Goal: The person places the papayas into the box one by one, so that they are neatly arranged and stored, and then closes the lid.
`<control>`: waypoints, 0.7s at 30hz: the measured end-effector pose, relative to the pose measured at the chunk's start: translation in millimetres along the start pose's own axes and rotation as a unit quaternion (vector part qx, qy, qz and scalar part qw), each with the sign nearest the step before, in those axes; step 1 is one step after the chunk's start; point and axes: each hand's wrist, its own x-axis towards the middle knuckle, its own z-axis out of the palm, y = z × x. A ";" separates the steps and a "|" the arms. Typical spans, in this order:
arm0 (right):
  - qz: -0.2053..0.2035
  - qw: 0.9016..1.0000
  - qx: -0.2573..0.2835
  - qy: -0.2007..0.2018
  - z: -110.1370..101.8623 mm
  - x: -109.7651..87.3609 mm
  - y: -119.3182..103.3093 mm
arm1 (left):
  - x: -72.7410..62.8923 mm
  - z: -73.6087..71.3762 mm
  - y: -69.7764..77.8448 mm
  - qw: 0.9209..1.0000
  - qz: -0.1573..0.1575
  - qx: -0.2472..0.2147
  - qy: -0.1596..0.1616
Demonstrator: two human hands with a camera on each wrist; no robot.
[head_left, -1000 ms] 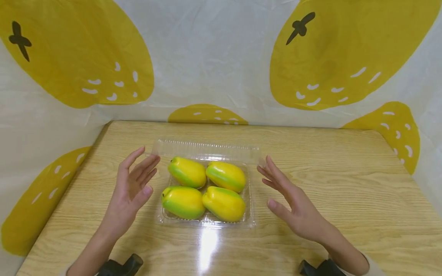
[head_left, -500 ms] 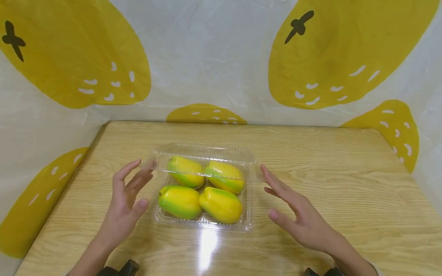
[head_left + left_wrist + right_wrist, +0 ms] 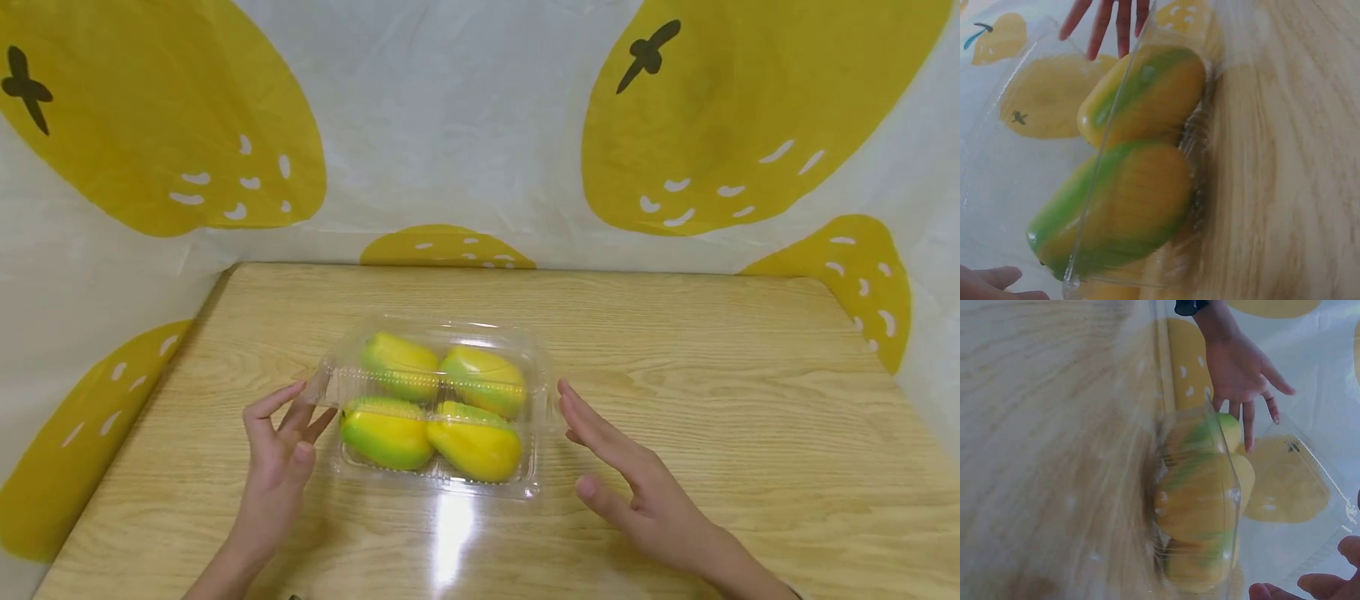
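A clear plastic clamshell box (image 3: 525, 490) sits on the table, holding several yellow-green mangoes (image 3: 386, 433) in two rows. Its hinged lid (image 3: 480, 329) leans at a slant over the fruit, its front edge above the base; the left wrist view shows the gap under the lid (image 3: 997, 144). My left hand (image 3: 277, 467) is at the lid's left side, fingertips against the plastic, fingers slightly bent. At the right side my right hand (image 3: 645, 496) stretches its fingers along the lid's edge; whether they touch cannot be told. Neither hand touches the fruit.
A wood-grain table (image 3: 750, 417) carries the box near its middle. Behind and to the left hangs a white cloth (image 3: 450, 125) printed with large yellow fruit. A bright light reflection lies on the tabletop in front of the box.
The lid has swung from standing back behind the fruit to tilting forward over it. Both hands have moved toward me along with it, and the box has slid slightly left.
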 end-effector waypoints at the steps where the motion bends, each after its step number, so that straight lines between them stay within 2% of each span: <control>1: 0.002 1.000 0.002 -0.001 1.1 -0.5 0.1 | -0.3 0.3 -0.8 1.000 0.002 -0.003 0.000; 9: 0.002 1.000 0.010 0.000 6.5 -1.4 1.6 | -0.7 1.6 -3.9 1.000 -0.009 -0.017 0.009; 16: 0.015 1.000 0.013 0.002 11.4 -2.7 6.7 | 2.6 3.3 -7.2 0.998 -0.021 -0.044 0.043; 19: 0.019 1.000 0.020 0.007 14.0 -2.4 9.3 | 2.7 2.1 -7.9 0.997 -0.034 -0.036 0.056; 21: 0.019 0.999 0.028 0.011 15.5 -1.7 10.9 | 1.9 0.9 -8.9 0.998 -0.036 -0.018 0.054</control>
